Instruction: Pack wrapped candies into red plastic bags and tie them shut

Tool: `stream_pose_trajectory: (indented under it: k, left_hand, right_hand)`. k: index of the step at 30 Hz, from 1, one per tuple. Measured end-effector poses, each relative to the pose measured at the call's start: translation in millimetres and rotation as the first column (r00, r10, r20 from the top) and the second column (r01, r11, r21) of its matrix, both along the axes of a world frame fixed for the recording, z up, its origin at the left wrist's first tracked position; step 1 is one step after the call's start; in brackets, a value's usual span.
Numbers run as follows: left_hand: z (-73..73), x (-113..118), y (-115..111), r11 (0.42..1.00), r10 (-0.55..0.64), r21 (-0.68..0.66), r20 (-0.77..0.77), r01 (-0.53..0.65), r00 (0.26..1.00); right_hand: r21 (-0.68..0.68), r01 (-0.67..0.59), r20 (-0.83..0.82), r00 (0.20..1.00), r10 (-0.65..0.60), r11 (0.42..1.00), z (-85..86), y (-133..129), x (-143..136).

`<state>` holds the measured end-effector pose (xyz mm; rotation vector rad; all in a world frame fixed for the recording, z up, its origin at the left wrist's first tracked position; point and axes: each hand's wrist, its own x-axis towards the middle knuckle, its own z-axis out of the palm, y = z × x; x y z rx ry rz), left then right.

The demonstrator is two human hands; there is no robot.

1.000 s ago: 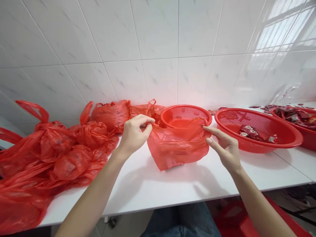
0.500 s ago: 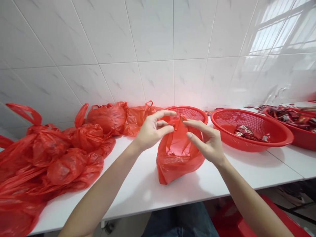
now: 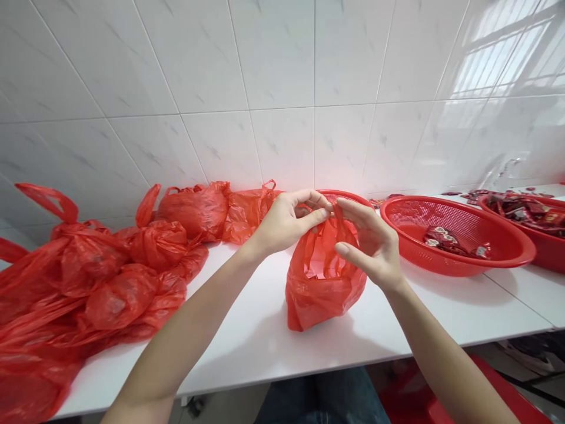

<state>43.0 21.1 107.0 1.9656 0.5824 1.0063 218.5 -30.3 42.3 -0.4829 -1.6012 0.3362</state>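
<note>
A red plastic bag (image 3: pixel 324 294) stands upright on the white table in front of me, its mouth partly gathered and a pale pink surface showing inside. My left hand (image 3: pixel 293 221) pinches the bag's handles between thumb and fingers at the top. Opposite it, my right hand (image 3: pixel 373 241) has its fingertips at the same handles, hooked against the strip, while its thumb stands apart in front. The fingertips of both hands meet above the bag. What lies deeper in the bag is hidden.
Several filled, tied red bags (image 3: pixel 119 294) are heaped on the left, with more along the wall. A red basket (image 3: pixel 454 235) holding a few wrapped packets (image 3: pixel 441 237) stands to the right; a fuller basket (image 3: pixel 534 218) is beyond it. Another basket (image 3: pixel 348 197) sits behind my hands.
My hands have come together over the bag, the left moving right to the handles. The bag's handles are drawn up and its mouth is narrower.
</note>
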Motion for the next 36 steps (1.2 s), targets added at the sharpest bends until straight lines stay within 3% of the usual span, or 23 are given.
stream_pose_trajectory:
  k: [6, 9, 12, 14, 16, 21, 24, 27, 29, 32, 34, 36]
  left_hand:
    - [5.1, -2, 2, 0.999, 0.035, -0.033, 0.018, -0.035, 0.999]
    - [11.4, -2, 1, 0.999, 0.045, -0.005, 0.106, -0.045, 0.993]
    - [14.9, -2, -1, 0.995, 0.088, 0.038, 0.189, -0.097, 0.978]
    - [15.4, -1, -3, 0.987, 0.122, 0.074, 0.221, -0.141, 0.968]
    - [15.4, -2, -4, 0.979, 0.137, 0.114, 0.237, -0.168, 0.962]
    - [12.7, -11, -1, 0.915, 0.228, 0.240, 0.359, -0.325, 0.905]
    - [-0.6, -22, 5, 0.881, 0.275, 0.263, 0.392, -0.393, 0.878]
    - [-28.7, -33, 12, 0.877, 0.339, 0.229, 0.330, -0.423, 0.881]
    - [-51.4, -38, 15, 0.869, 0.418, 0.154, 0.282, -0.470, 0.864]
    - [-79.9, -42, 17, 0.853, 0.519, -0.066, 0.214, -0.518, 0.828]
    - [-91.1, -41, 15, 0.868, 0.485, -0.202, 0.149, -0.454, 0.862]
    - [-97.1, -37, 11, 0.905, 0.360, -0.275, 0.094, -0.323, 0.928]
  right_hand:
    - [-0.032, 0.037, -0.069, 0.997, -0.039, 0.999, 3.1, 5, 6]
    - [-0.228, -0.008, 0.002, 1.000, 0.008, 0.974, -4.5, 10, 13]
    - [-0.455, -0.149, 0.026, 0.983, 0.180, 0.878, -18.2, 14, 19]
    - [-0.548, -0.236, -0.042, 0.966, 0.256, 0.803, -25.8, 15, 20]
    - [-0.583, -0.287, -0.151, 0.958, 0.245, 0.760, -29.9, 16, 20]
    - [-0.558, -0.335, -0.419, 0.904, 0.091, 0.759, -31.8, 19, 21]
    - [-0.571, -0.333, -0.482, 0.876, 0.022, 0.750, -37.1, 23, 25]
    - [-0.604, -0.333, -0.501, 0.865, -0.020, 0.724, -45.4, 25, 27]
    - [-0.614, -0.341, -0.516, 0.856, -0.036, 0.712, -50.0, 26, 27]
    - [-0.612, -0.354, -0.544, 0.838, -0.051, 0.707, -53.9, 27, 26]
    - [-0.617, -0.362, -0.556, 0.829, -0.062, 0.699, -55.3, 28, 26]
    - [-0.620, -0.371, -0.574, 0.815, -0.077, 0.692, -56.5, 28, 26]
